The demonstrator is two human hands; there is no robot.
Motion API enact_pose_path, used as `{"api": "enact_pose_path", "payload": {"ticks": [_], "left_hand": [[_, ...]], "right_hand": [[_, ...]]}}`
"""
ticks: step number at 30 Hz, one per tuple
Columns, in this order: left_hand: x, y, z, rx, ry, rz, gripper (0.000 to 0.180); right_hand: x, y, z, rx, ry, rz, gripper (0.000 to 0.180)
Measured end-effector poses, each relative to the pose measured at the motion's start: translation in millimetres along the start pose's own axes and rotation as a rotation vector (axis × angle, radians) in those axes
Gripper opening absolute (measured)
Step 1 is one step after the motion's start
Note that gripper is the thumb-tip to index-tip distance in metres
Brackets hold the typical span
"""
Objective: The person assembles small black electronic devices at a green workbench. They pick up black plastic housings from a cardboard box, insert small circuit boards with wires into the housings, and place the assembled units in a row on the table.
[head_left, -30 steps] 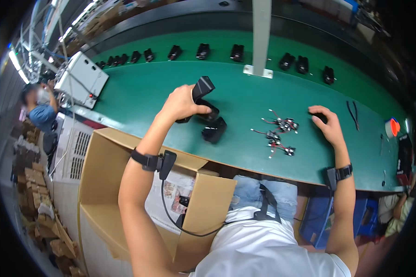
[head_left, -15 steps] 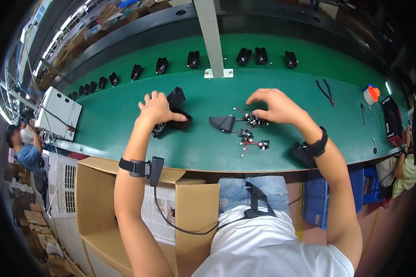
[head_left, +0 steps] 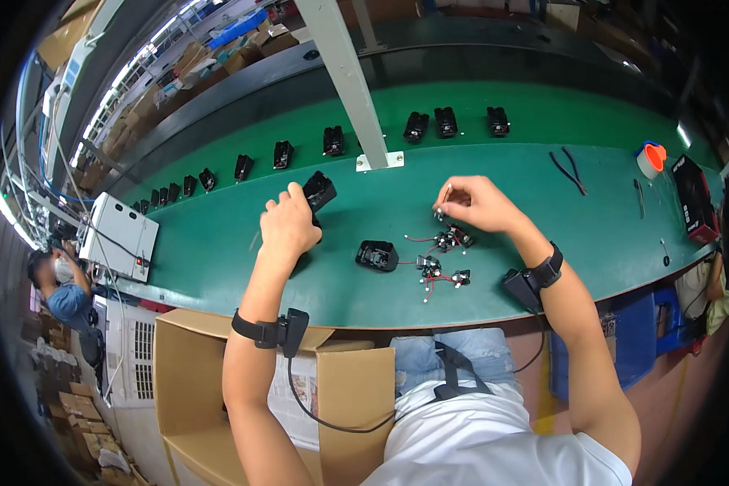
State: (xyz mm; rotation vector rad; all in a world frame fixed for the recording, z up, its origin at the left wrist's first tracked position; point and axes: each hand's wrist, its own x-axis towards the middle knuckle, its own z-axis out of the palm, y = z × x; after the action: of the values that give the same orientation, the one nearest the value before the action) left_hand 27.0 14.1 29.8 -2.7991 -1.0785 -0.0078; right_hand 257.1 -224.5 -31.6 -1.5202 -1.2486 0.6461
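Observation:
My left hand (head_left: 290, 225) is closed around the edge of a black plastic housing (head_left: 321, 191), tilted above the green table. Below that hand lie further dark parts, mostly hidden by it. My right hand (head_left: 482, 204) pinches a small part with a white tip (head_left: 440, 214) between thumb and forefinger. Just under it is a cluster of small black parts with red wires (head_left: 454, 237). Two similar wired parts, one of them a black piece (head_left: 428, 266), lie nearer to me. Between my hands a black housing shell (head_left: 377, 256) rests hollow side up.
A row of black housings (head_left: 333, 141) stands on the far green strip, behind a grey metal post (head_left: 348, 81). Pliers (head_left: 569, 170), an orange-rimmed tape roll (head_left: 651, 159) and a black box (head_left: 694, 198) are at the right. A white machine (head_left: 120, 237) stands left; an open carton (head_left: 356, 405) sits below.
My left hand has gone from spread over the housings to gripping one. The shell between my hands now lies hollow side up. My right fingers have closed on a small part.

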Motion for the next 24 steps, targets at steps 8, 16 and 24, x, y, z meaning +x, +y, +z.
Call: {"api": "enact_pose_path", "payload": {"ticks": [8,16,24], "left_hand": [[12.9,30.6,4.1,-0.242,-0.056,0.19,0.027],[7.8,77.2,-23.1,-1.347,-0.515,0.273,0.019],[-1.1,89.9,-0.8,-1.863,-0.632,0.424,0.047]], "right_hand": [[-3.5,-18.0,-2.1,0.448,0.08,0.108,0.008],[-6.7,-25.4,11.8,0.434,0.114,-0.111,0.006],[-6.7,-33.8,10.6,-0.078,0.338,-0.381,0.011]]}}
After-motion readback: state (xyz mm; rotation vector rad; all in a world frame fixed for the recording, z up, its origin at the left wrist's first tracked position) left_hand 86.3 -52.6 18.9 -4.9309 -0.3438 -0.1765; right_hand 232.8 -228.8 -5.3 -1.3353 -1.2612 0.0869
